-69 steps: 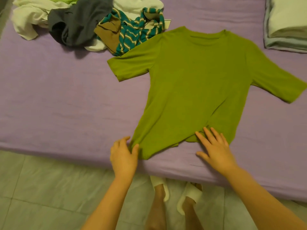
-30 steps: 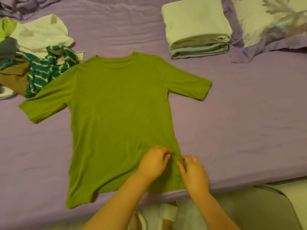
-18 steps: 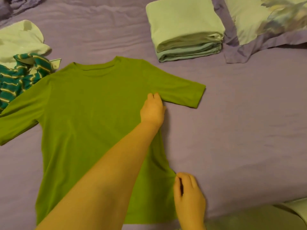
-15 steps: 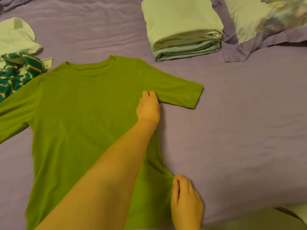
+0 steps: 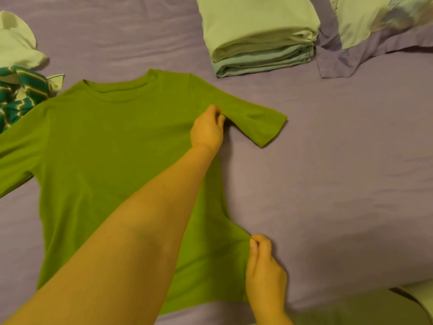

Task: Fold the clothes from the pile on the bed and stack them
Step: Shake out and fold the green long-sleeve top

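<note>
A green T-shirt [image 5: 112,146] lies flat on the purple bed [image 5: 339,184]. The left hand [image 5: 207,130] pinches it at the right armpit; the right hand [image 5: 264,270] pinches its side edge near the hem. A folded stack [image 5: 257,36] sits beyond, a pile [image 5: 21,85] at left

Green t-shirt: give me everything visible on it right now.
The green t-shirt is plain olive-green, short-sleeved, with a ribbed crew neck, and looks like soft knit. It lies spread flat on the purple bedsheet, collar away from the person. One sleeve reaches right; the other runs off the frame's left edge beside the striped garment. The left hand pinches fabric at the right armpit, its forearm crossing the body. The right hand pinches the side seam near the hem, which wrinkles there.
</note>
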{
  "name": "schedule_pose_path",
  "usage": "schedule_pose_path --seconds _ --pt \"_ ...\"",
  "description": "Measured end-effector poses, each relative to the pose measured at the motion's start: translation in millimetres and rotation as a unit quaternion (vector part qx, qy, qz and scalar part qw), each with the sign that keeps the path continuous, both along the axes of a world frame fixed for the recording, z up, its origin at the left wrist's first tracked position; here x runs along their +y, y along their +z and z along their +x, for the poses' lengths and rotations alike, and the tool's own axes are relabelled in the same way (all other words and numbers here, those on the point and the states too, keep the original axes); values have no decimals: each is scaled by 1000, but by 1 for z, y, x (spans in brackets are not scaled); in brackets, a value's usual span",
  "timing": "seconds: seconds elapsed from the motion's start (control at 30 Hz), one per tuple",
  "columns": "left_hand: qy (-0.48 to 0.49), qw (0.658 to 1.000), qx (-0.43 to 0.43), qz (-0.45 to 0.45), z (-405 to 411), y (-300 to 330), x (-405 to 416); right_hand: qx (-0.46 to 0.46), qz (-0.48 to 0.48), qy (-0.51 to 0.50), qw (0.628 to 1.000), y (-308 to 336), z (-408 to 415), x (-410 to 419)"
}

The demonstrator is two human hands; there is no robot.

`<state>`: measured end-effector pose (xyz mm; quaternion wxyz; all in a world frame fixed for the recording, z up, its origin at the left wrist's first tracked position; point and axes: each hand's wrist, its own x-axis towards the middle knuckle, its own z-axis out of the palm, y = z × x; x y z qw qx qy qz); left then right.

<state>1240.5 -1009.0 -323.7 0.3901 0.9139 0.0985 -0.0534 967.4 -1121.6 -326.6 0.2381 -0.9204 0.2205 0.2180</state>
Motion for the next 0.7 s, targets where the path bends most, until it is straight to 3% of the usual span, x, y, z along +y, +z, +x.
schedule_pose_path --seconds 0.13,0.2,0.33,0.47,0.57,0.7 --pt "-66 992 49 -98 -19 -2 2 -54 -5 -4 999 -5 -10 0" --pt "-104 987 34 -117 -43 3 4 -53 12 0 999 -3 -15 3" --pt "-72 996 -8 -49 -119 7 12 -71 -5 34 997 8 -6 10" --pt "-88 994 18 54 -183 -2 28 -131 65 37 989 8 38 19" --pt "-134 972 61 180 -216 -13 42 -128 115 15 985 2 79 36" --pt "-185 944 53 269 -243 -11 54 -119 186 -12 975 -2 104 47"
